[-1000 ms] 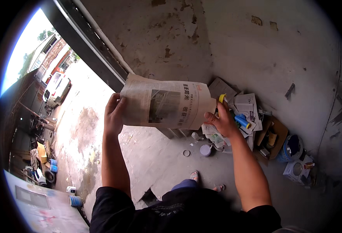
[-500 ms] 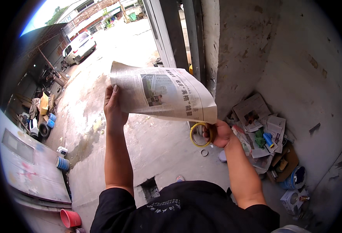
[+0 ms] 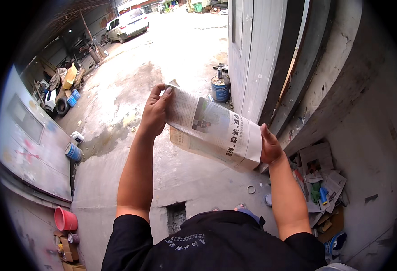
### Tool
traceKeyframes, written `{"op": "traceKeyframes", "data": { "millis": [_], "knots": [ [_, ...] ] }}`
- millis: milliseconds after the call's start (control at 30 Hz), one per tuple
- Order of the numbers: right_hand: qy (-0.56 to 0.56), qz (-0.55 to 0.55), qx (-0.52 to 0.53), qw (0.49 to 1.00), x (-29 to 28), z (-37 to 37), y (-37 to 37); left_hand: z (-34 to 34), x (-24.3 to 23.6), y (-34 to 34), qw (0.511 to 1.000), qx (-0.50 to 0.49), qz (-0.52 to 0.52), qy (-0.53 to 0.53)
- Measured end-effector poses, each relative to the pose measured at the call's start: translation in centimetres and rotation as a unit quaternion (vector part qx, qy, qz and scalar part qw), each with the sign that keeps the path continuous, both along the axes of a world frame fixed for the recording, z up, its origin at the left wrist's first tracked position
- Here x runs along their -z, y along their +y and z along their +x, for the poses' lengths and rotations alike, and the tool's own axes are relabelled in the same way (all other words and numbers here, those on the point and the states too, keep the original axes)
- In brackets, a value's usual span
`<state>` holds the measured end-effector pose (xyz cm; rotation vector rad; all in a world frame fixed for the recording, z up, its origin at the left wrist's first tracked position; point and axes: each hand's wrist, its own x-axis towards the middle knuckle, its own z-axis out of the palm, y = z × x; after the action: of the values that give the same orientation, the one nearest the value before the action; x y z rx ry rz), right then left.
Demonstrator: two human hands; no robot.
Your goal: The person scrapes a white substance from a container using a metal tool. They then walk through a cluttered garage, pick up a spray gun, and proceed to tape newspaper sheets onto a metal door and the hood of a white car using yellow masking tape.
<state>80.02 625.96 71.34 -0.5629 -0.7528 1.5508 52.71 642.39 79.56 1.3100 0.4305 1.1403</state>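
A folded sheet of newspaper (image 3: 214, 133), with dark print and a photo, stretches slanting between my two hands in front of me. My left hand (image 3: 155, 110) is closed on its upper left corner, thumb on the printed face. My right hand (image 3: 270, 147) grips the lower right end, thumb at the edge; most of its fingers are hidden behind the paper, and no tape roll shows there. A second layer of paper hangs below the top one.
A grey door (image 3: 252, 58) and wall (image 3: 370, 180) stand right. Paint bucket (image 3: 220, 90), white car (image 3: 128, 25) in the yard ahead. Left: stained door (image 3: 33, 162), red bucket (image 3: 65, 220), blue pails (image 3: 74, 152). Lower right: paper heap (image 3: 325, 189). Hole (image 3: 176, 217) in floor.
The view has swung toward the yard and doorway. The newspaper has tilted, its right end lower and folded back. The yellow tape roll seen at my right hand is now out of sight.
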Motion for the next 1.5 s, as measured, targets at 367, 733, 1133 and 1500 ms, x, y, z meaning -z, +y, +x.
{"op": "traceKeyframes", "data": {
  "millis": [367,733,1133,1500],
  "knots": [
    [-0.303,0.041,0.012,0.952,-4.7,0.0,7.8,-5.7,7.7,3.3,0.897,-0.271,0.058,0.345],
    [-0.465,0.163,-0.097,0.865,-3.8,6.1,20.0,11.7,4.1,19.9,0.914,0.291,-0.011,0.283],
    [-0.380,-0.052,-0.108,0.917,1.7,17.1,23.8,19.7,0.4,30.9,0.947,0.233,-0.018,0.220],
    [-0.351,-0.174,0.149,0.908,7.7,13.6,22.7,23.5,-0.6,40.0,0.926,0.055,0.263,0.264]
  ]
}}
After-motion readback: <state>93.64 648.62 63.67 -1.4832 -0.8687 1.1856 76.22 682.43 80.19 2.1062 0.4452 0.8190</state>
